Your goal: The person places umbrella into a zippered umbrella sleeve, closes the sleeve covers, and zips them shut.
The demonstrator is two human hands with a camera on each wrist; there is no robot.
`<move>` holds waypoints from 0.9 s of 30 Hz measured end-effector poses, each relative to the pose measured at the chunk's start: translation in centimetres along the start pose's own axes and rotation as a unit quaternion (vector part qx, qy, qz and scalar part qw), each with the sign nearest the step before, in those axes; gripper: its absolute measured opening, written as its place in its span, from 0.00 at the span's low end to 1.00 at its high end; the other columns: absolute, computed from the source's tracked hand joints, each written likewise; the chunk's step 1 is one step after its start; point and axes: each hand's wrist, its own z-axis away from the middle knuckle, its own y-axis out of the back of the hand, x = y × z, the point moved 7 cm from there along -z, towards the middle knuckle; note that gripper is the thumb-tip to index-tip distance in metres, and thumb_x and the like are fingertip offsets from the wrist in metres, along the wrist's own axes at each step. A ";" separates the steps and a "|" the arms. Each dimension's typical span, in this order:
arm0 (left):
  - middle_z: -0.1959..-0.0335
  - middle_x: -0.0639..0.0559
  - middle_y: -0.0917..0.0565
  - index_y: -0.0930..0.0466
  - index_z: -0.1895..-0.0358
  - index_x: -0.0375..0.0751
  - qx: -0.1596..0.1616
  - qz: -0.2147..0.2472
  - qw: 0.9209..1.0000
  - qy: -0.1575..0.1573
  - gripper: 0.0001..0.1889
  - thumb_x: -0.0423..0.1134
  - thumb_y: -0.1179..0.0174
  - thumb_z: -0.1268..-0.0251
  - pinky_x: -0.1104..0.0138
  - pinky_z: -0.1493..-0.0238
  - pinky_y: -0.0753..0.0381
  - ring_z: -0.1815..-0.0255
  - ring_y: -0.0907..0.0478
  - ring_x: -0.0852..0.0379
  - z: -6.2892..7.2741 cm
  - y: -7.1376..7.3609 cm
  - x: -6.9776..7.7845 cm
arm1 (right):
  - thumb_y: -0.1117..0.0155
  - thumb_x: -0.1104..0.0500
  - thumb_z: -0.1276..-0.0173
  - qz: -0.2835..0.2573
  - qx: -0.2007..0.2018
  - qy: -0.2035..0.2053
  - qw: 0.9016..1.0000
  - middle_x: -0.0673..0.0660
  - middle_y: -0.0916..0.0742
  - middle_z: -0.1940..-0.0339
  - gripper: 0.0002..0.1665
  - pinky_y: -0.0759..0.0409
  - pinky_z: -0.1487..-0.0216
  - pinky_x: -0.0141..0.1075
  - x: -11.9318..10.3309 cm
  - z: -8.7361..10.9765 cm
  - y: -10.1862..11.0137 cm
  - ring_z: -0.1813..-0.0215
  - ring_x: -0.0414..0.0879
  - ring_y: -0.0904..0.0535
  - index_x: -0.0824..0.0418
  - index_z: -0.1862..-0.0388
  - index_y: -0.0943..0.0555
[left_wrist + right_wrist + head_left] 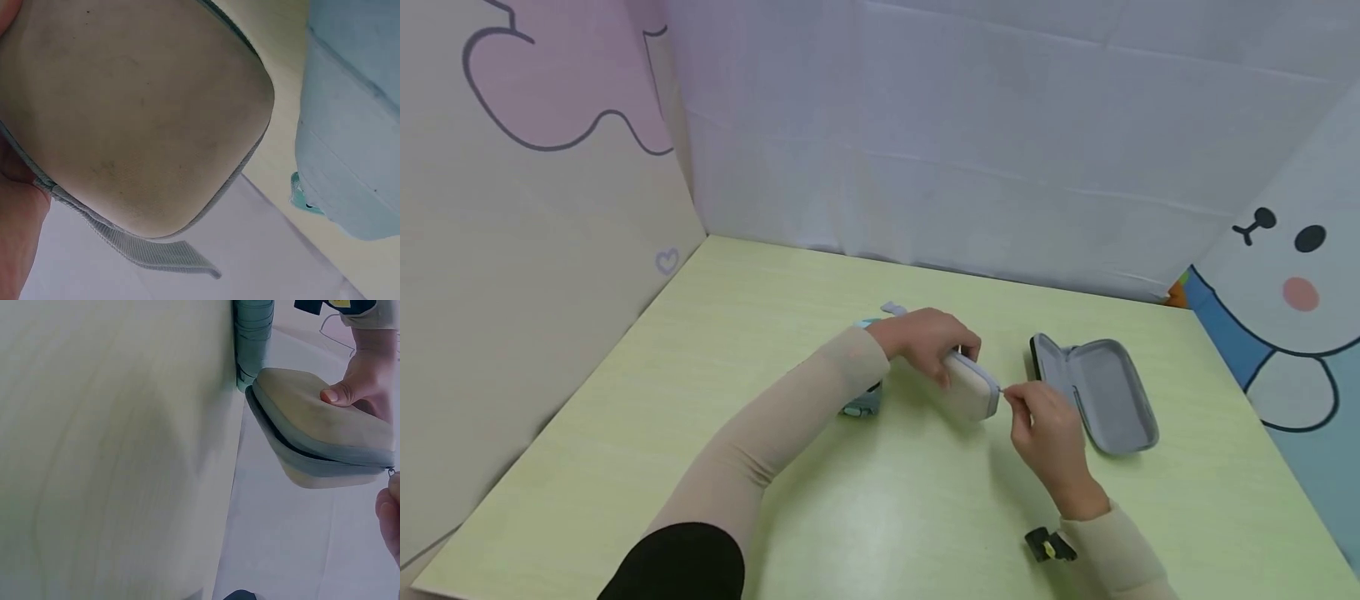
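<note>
My left hand (931,340) grips a beige zippered case (972,390) with grey-blue edging from above, fingers over one side and thumb on the other. The case tilts over the table. In the right wrist view a dark gap runs along part of its zipper (300,447). My right hand (1047,429) pinches the small zipper pull (391,472) at the corner of the case. A grey fabric tab (156,251) sticks out from the far end of the case. The beige face fills much of the left wrist view and shows faint dark marks.
A light blue fabric item (350,131) stands beside the case, partly hidden under the left forearm in the head view. An opened grey hard-shell case (1112,396) lies to the right of the right hand. A white sheet (925,142) hangs behind the pale table (700,350).
</note>
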 end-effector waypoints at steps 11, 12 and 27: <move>0.63 0.63 0.21 0.23 0.59 0.52 0.020 0.063 0.998 -0.003 0.19 0.45 0.26 0.56 0.71 0.58 0.29 0.63 0.27 0.65 0.5 0.7 -1.1 | 0.38 0.77 0.53 0.008 0.032 0.025 0.999 0.60 0.18 0.76 0.08 0.25 0.78 0.43 -0.1 -0.5 0.4 0.77 0.52 0.23 0.69 0.73 0.21; 0.63 0.63 0.21 0.23 0.59 0.52 0.019 0.072 0.997 -0.002 0.19 0.46 0.26 0.56 0.71 0.58 0.29 0.63 0.27 0.65 0.6 0.7 -1.1 | 0.38 0.77 0.53 0.004 0.034 0.020 0.999 0.60 0.18 0.76 0.08 0.25 0.78 0.43 0.0 -0.6 0.5 0.77 0.52 0.23 0.69 0.73 0.21; 0.65 0.56 0.21 0.24 0.58 0.45 0.039 0.159 0.987 -0.007 0.20 0.47 0.28 0.53 0.70 0.64 0.29 0.67 0.27 0.60 0.7 0.8 -1.5 | 0.35 0.81 0.56 -0.032 0.061 -0.055 0.996 0.59 0.16 0.75 0.13 0.25 0.74 0.32 1.7 0.1 1.0 0.77 0.48 0.22 0.68 0.74 0.19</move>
